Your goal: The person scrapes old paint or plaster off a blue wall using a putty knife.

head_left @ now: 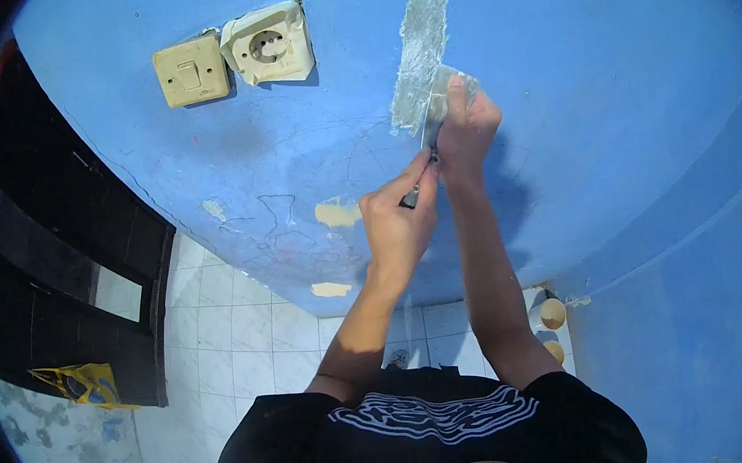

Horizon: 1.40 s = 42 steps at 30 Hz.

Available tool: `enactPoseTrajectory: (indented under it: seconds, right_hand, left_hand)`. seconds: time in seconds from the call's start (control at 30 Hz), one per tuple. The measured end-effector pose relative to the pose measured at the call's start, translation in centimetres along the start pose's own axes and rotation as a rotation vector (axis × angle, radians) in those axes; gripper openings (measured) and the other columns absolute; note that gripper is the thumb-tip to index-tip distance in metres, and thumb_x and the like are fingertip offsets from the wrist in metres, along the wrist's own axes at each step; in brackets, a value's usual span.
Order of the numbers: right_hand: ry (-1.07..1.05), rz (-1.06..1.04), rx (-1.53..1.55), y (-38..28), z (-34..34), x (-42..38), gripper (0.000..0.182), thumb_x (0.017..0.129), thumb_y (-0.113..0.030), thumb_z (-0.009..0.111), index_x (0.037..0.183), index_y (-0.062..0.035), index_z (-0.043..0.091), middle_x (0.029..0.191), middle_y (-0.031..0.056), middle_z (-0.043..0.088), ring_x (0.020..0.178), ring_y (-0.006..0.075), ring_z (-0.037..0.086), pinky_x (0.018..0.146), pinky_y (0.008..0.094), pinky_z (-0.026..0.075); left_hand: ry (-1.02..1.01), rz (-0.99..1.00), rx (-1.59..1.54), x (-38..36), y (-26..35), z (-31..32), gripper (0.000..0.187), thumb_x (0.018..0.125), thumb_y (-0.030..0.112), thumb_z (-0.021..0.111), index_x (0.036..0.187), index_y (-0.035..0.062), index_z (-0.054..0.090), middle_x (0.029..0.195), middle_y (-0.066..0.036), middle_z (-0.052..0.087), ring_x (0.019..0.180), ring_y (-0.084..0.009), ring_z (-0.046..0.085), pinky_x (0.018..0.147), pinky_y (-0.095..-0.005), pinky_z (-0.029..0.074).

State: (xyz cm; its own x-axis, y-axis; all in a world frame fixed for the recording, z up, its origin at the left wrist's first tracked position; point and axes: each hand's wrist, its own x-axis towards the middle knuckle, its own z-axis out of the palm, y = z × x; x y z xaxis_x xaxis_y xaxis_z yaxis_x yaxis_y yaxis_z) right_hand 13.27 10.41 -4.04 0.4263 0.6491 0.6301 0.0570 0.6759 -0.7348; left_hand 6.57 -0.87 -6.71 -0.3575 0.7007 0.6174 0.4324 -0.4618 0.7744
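Observation:
Both of my hands are on a scraper [437, 121] held up against the blue wall. My left hand [399, 219] is closed around its handle, whose dark end shows below the fingers. Higher up and to the right, my right hand [470, 124] grips the blade, the thumb laid along its flat face. The blade's wide end overlaps the lower right of a rough grey patch [424, 38], a slanting strip where the blue paint is gone. Part of the blade is hidden behind the right hand.
A yellowed light switch [190, 72] and a loose-looking power socket [269, 46] sit at the upper left. Cream bare spots [338, 213] and scribbles mark the wall lower down. A dark cabinet [52, 240] stands left, with a yellow bag [86, 385] beneath. White floor tiles [249, 328] run below.

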Motion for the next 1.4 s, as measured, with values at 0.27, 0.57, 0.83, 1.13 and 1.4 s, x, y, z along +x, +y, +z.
enactPoseTrajectory:
  seconds: [0.27,0.57,0.83,1.13,1.4]
  right_hand:
    - [-0.072,0.028,0.034,1.5,-0.3,-1.1,0.036,0.097,-0.024,0.056,0.070,0.0005,0.059,0.061,0.0016,0.057,0.059,0.0088,0.050,0.054,0.0333,0.042]
    - [-0.098,0.193,0.230,0.1,-0.4,-1.3,0.030,0.101,-0.017,0.054,0.078,0.0015,0.062,0.069,0.0005,0.060,0.063,0.0074,0.051,0.056,0.0282,0.042]
    - [-0.112,0.172,0.243,0.7,-0.5,-1.2,0.027,0.100,-0.015,0.055,0.079,0.0013,0.062,0.069,0.0004,0.060,0.063,0.0071,0.052,0.055,0.0283,0.042]
    - [-0.117,0.125,0.270,0.4,-0.2,-0.9,0.026,0.102,-0.017,0.055,0.084,0.0000,0.064,0.072,-0.0006,0.060,0.063,0.0060,0.051,0.056,0.0257,0.041]
    - [-0.135,0.112,0.330,-0.4,-0.3,0.3,0.026,0.102,-0.021,0.056,0.087,-0.0016,0.065,0.072,-0.0032,0.058,0.064,0.0045,0.048,0.056,0.0241,0.039]
  left_hand:
    - [0.084,0.069,0.041,-1.5,-1.4,0.5,0.023,0.090,0.009,0.072,0.112,0.0022,0.074,0.079,-0.013,0.076,0.057,-0.0017,0.048,0.052,-0.0223,0.043]
    - [0.084,0.058,0.046,-1.6,-0.8,0.9,0.023,0.090,0.007,0.070,0.112,0.0013,0.074,0.073,-0.014,0.073,0.058,-0.0005,0.046,0.051,-0.0227,0.042]
    - [0.033,-0.070,-0.005,-2.2,-0.4,0.7,0.024,0.091,0.008,0.069,0.114,0.0013,0.073,0.087,-0.017,0.076,0.063,-0.0020,0.053,0.059,-0.0229,0.048]
    - [0.050,-0.047,-0.035,-1.6,0.5,0.5,0.026,0.091,0.010,0.070,0.115,0.0017,0.073,0.083,-0.016,0.076,0.064,-0.0030,0.054,0.060,-0.0234,0.048]
    - [0.100,0.056,-0.064,-0.9,-0.4,1.5,0.025,0.091,0.010,0.070,0.114,0.0004,0.073,0.079,-0.013,0.075,0.061,-0.0031,0.053,0.057,-0.0232,0.046]
